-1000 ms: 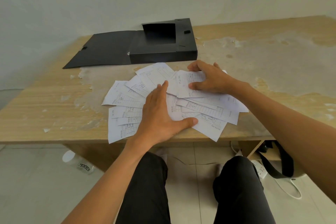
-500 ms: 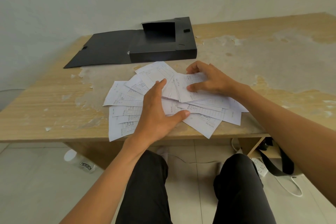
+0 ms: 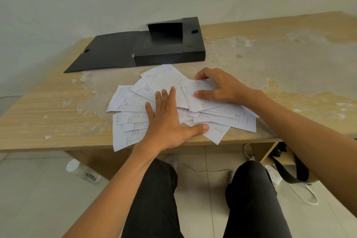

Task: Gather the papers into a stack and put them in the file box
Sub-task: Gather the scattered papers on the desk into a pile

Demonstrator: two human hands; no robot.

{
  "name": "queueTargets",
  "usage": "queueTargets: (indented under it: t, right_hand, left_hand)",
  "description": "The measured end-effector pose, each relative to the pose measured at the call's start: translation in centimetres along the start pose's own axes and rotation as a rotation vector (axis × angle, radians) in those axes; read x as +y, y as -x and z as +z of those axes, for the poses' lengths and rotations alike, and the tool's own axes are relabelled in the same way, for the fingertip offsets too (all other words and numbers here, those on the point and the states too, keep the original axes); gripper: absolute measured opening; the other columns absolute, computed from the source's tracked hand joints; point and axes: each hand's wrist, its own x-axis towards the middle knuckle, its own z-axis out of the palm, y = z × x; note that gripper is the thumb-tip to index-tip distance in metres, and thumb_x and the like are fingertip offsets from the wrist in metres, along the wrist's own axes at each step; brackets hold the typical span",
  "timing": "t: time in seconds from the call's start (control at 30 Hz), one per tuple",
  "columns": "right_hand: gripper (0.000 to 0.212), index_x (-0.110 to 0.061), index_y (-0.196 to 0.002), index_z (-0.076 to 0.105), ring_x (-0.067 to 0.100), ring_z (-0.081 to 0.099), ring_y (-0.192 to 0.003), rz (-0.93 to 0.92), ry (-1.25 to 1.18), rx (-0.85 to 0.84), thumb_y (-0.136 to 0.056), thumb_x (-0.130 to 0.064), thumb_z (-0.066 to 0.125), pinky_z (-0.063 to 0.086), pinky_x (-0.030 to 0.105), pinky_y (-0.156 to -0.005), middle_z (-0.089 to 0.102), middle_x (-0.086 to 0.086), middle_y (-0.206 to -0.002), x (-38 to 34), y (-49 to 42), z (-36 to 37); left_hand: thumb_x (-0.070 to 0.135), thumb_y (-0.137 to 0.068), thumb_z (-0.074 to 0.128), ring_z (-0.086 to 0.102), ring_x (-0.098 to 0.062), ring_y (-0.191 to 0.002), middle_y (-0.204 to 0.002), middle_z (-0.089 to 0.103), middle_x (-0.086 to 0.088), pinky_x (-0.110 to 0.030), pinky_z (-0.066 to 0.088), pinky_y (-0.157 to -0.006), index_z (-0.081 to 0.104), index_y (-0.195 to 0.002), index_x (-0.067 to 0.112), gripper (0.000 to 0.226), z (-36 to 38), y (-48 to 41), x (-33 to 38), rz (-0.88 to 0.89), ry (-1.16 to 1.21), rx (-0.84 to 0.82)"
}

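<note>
Several white printed papers [image 3: 131, 102] lie fanned out and overlapping at the near edge of the wooden table [image 3: 48, 114]; a few corners hang over the edge. My left hand [image 3: 170, 123] lies flat on the middle of the pile, fingers spread, thumb out to the right. My right hand [image 3: 222, 87] rests on the pile's right part, its fingers curled over a few top sheets with the thumb pressing on them. The black file box [image 3: 170, 58] stands open behind the papers, its lid flap [image 3: 108, 52] lying flat to the left.
The tabletop has worn, peeling patches to the right and left of the pile. The wall runs close behind the box. Under the table are my legs, a plastic bottle [image 3: 83, 172], a power strip with white cable [image 3: 274, 176] and a black strap [image 3: 289, 168].
My left hand has slid a little forward over the pile and flattened. My right hand has curled its fingers more onto the right-hand sheets, which shifted slightly.
</note>
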Motion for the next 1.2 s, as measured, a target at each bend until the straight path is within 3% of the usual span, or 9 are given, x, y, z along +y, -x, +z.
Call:
queueTargets:
  t: [0.2, 0.4, 0.5, 0.6, 0.7, 0.8, 1.0, 1.2]
  right_hand:
    - [0.047, -0.022, -0.119, 0.050, 0.014, 0.051, -0.102, -0.019, 0.028, 0.006, -0.082, -0.047, 0.065, 0.037, 0.028, -0.087, 0.057, -0.006, -0.116, -0.1, 0.3, 0.1]
    - [0.058, -0.019, -0.119, 0.052, 0.012, 0.050, -0.097, -0.027, 0.113, 0.026, -0.075, -0.057, 0.055, 0.030, 0.029, -0.096, 0.061, -0.002, -0.116, -0.5, 0.3, 0.1]
    - [0.054, -0.019, -0.119, 0.052, 0.012, 0.049, -0.097, -0.025, 0.111, 0.030, -0.078, -0.054, 0.059, 0.029, 0.028, -0.095, 0.061, -0.001, -0.117, -0.5, 0.3, 0.2]
    - [0.050, -0.019, -0.121, 0.051, 0.016, 0.051, -0.103, -0.026, 0.126, 0.037, -0.082, -0.049, 0.063, 0.027, 0.027, -0.094, 0.059, -0.001, -0.120, -0.4, 0.3, 0.4]
    - [0.050, -0.021, -0.123, 0.051, 0.019, 0.051, -0.109, -0.014, 0.145, 0.029, -0.083, -0.049, 0.063, 0.027, 0.029, -0.096, 0.058, -0.001, -0.124, -0.3, 0.2, 0.5]
    - [0.051, -0.022, -0.123, 0.050, 0.019, 0.050, -0.110, -0.011, 0.146, 0.017, -0.083, -0.050, 0.062, 0.027, 0.030, -0.097, 0.057, -0.002, -0.124, -0.2, 0.2, 0.4]
    - [0.054, -0.022, -0.123, 0.050, 0.017, 0.051, -0.109, -0.007, 0.154, 0.011, -0.081, -0.054, 0.060, 0.027, 0.031, -0.099, 0.057, -0.003, -0.123, -0.3, 0.1, 0.3]
    - [0.059, -0.020, -0.123, 0.050, 0.018, 0.051, -0.108, -0.012, 0.159, 0.018, -0.078, -0.057, 0.056, 0.029, 0.032, -0.099, 0.058, 0.000, -0.123, -0.8, 0.2, 0.3]
  left_hand:
    - [0.074, -0.067, 0.059, -0.023, -0.015, -0.142, -0.159, -0.015, -0.001, -0.037, -0.024, -0.104, -0.016, -0.147, 0.027, 0.120, -0.2, -0.1, -0.2, -0.020, 0.031, 0.006]
    - [0.060, -0.080, 0.058, -0.009, -0.017, -0.146, -0.160, 0.001, -0.002, -0.039, -0.021, -0.106, -0.002, -0.149, 0.025, 0.098, -0.1, 0.0, 0.1, -0.012, 0.068, 0.140]
    - [0.057, -0.084, 0.055, -0.007, -0.018, -0.146, -0.160, 0.003, -0.002, -0.038, -0.021, -0.105, -0.001, -0.150, 0.025, 0.091, 0.2, 0.1, 0.4, -0.017, 0.047, 0.167]
    - [0.063, -0.082, 0.053, -0.005, -0.020, -0.146, -0.160, 0.005, -0.002, -0.040, -0.020, -0.106, 0.001, -0.149, 0.026, 0.093, 0.1, 0.0, 0.4, -0.031, 0.000, 0.176]
    - [0.083, -0.060, 0.050, -0.005, -0.020, -0.146, -0.160, 0.005, -0.001, -0.039, -0.019, -0.105, 0.001, -0.149, 0.028, 0.115, -0.4, 0.1, 0.2, -0.057, 0.054, 0.088]
    - [0.089, -0.043, 0.046, -0.008, -0.020, -0.146, -0.160, 0.000, -0.001, -0.043, -0.014, -0.110, -0.004, -0.148, 0.029, 0.131, -0.6, 0.1, 0.0, -0.074, 0.056, 0.036]
    - [0.081, -0.060, 0.058, -0.006, -0.020, -0.146, -0.160, 0.001, -0.001, -0.046, -0.008, -0.113, -0.003, -0.149, 0.028, 0.120, -0.2, -0.6, -0.4, -0.103, 0.034, 0.010]
    - [0.074, -0.066, 0.062, 0.028, -0.026, -0.138, -0.153, 0.029, -0.002, -0.052, 0.024, -0.112, 0.013, -0.147, 0.024, 0.107, -0.6, -0.9, -0.4, -0.108, 0.003, 0.164]
